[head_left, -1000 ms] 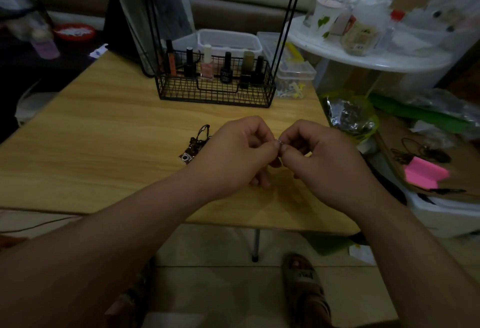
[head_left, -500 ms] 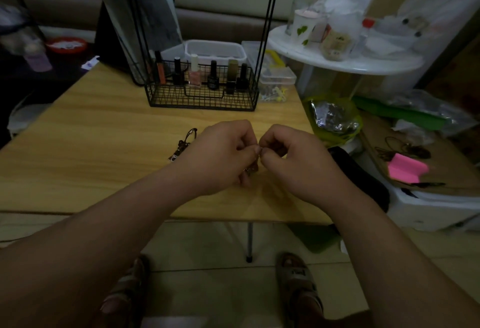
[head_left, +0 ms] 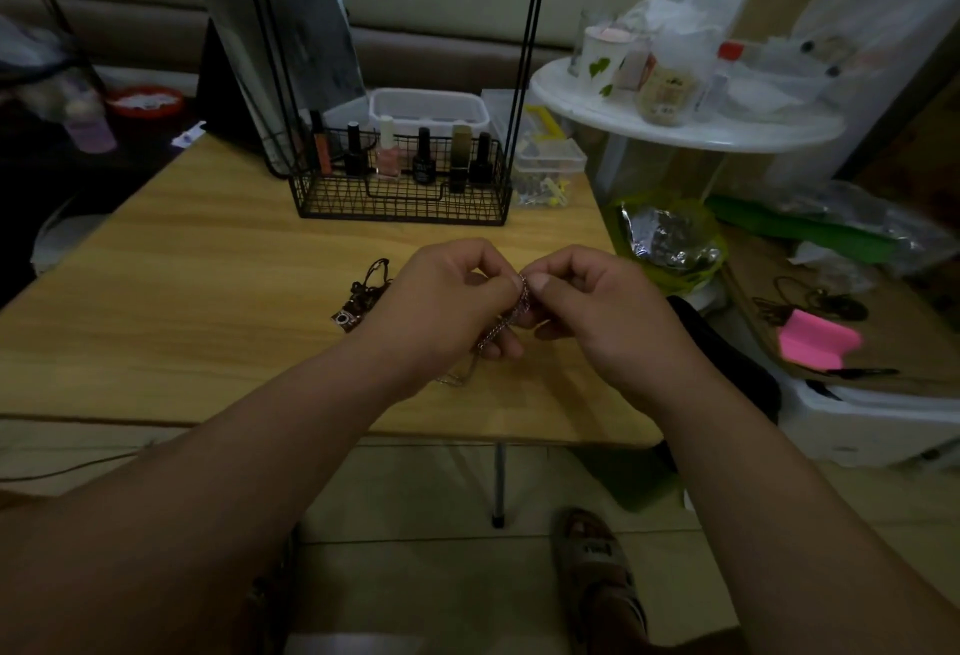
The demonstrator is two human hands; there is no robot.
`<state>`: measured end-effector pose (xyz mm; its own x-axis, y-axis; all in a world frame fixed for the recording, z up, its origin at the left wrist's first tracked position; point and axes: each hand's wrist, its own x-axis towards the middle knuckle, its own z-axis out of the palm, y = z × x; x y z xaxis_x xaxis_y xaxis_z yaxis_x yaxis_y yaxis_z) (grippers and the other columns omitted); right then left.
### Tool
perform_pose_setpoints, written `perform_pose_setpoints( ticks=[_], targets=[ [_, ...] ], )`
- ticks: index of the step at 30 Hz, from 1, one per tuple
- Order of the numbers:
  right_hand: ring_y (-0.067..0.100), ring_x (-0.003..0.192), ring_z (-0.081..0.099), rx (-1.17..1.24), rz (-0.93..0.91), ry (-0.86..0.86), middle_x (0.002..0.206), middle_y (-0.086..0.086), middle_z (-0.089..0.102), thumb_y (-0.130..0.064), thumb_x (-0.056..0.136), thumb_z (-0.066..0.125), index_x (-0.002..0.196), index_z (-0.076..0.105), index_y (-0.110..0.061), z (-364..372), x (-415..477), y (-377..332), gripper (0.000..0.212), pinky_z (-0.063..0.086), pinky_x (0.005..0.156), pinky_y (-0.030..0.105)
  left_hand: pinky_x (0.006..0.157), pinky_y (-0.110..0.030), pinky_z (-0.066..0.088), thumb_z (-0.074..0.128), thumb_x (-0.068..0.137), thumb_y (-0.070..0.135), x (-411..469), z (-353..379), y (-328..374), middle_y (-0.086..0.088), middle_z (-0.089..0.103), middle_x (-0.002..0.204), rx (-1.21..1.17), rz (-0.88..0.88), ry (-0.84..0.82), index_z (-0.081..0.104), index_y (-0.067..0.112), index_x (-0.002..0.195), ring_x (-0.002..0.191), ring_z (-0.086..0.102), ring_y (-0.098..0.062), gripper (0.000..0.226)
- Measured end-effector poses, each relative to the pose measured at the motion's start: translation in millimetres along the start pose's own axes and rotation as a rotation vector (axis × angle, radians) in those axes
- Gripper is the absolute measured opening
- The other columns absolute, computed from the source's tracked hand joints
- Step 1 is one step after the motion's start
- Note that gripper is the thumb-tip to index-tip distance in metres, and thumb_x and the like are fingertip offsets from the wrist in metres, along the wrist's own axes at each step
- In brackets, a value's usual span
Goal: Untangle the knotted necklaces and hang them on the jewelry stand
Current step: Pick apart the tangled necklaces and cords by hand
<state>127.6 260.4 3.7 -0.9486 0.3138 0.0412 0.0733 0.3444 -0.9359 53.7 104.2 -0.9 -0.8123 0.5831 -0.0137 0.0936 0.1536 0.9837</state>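
Both hands meet above the near part of the wooden table (head_left: 182,301). My left hand (head_left: 447,301) and my right hand (head_left: 597,306) each pinch a thin silver chain necklace (head_left: 522,293) between thumb and forefinger. The chain's slack runs down under my left hand to the tabletop. A dark cord necklace with a small square pendant (head_left: 358,301) lies on the table just left of my left hand. The black wire jewelry stand (head_left: 530,46) rises from the back of the table, with hooks along the top edge of the view.
The stand's wire basket (head_left: 400,197) holds several nail polish bottles. Clear plastic boxes (head_left: 545,161) sit behind and beside it. A white round shelf (head_left: 675,129) with jars stands at the right, above a green bag (head_left: 670,239) and floor clutter. A mirror leans behind the stand.
The view has tilted up slightly, showing the stand's hooks. My hands stay together, and more of the silver chain now shows between the fingertips and below my left hand.
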Motion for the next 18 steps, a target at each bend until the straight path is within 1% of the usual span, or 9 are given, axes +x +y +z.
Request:
perform_pose_setpoints(
  ticks=[4, 7, 9, 12, 15, 18],
  targets=[
    [0.013, 0.08, 0.073, 0.112, 0.045, -0.006, 0.086, 0.005, 0.076, -0.01, 0.103, 0.057, 0.104, 0.07, -0.01, 2, 5, 0, 0.013, 0.059, 0.071, 0.027, 0.056, -0.034, 0.053, 0.061, 0.101, 0.01, 3, -1, 1, -0.012, 0.076, 0.078, -0.045, 0.013, 0.031, 0.064, 0.004, 0.098, 0.061, 0.071, -0.026, 0.006],
    [0.015, 0.08, 0.072, 0.211, 0.068, -0.012, 0.086, 0.005, 0.075, -0.006, 0.102, 0.055, 0.107, 0.069, -0.009, 3, 9, -1, 0.015, 0.057, 0.072, 0.032, 0.057, -0.035, 0.053, 0.061, 0.101, 0.008, 7, -3, 1, -0.011, 0.076, 0.077, -0.072, -0.002, 0.022, 0.062, 0.004, 0.099, 0.06, 0.071, -0.026, 0.005],
    [0.016, 0.081, 0.072, 0.228, 0.058, -0.032, 0.086, 0.006, 0.074, -0.006, 0.1, 0.057, 0.109, 0.069, -0.01, 3, 10, -1, 0.016, 0.056, 0.073, 0.032, 0.057, -0.035, 0.052, 0.06, 0.101, 0.007, 8, -4, 0, -0.011, 0.076, 0.078, -0.092, -0.014, 0.01, 0.061, 0.003, 0.1, 0.06, 0.071, -0.025, 0.004],
    [0.015, 0.083, 0.073, 0.172, 0.021, -0.038, 0.091, 0.007, 0.075, -0.006, 0.097, 0.065, 0.11, 0.07, -0.014, 4, 10, -1, 0.015, 0.057, 0.073, 0.027, 0.057, -0.035, 0.052, 0.06, 0.1, 0.004, 9, -7, -1, -0.012, 0.076, 0.078, -0.122, -0.033, -0.008, 0.06, 0.003, 0.101, 0.061, 0.071, -0.025, 0.002],
    [0.017, 0.082, 0.074, 0.107, -0.02, -0.017, 0.091, 0.008, 0.075, -0.004, 0.095, 0.069, 0.105, 0.071, -0.015, 7, 10, -1, 0.016, 0.058, 0.073, 0.025, 0.056, -0.034, 0.053, 0.061, 0.099, 0.003, 11, -10, -3, -0.013, 0.076, 0.078, -0.117, -0.041, -0.042, 0.059, 0.004, 0.101, 0.062, 0.072, -0.027, 0.004],
    [0.008, 0.075, 0.072, 0.02, -0.077, -0.027, 0.085, 0.002, 0.073, -0.001, 0.095, 0.068, 0.104, 0.07, -0.014, 9, 10, -1, 0.015, 0.054, 0.069, 0.018, 0.059, -0.037, 0.056, 0.064, 0.1, 0.009, 10, -16, -5, -0.011, 0.077, 0.081, -0.04, -0.034, -0.078, 0.06, 0.005, 0.101, 0.065, 0.074, -0.029, 0.005]
  ],
)
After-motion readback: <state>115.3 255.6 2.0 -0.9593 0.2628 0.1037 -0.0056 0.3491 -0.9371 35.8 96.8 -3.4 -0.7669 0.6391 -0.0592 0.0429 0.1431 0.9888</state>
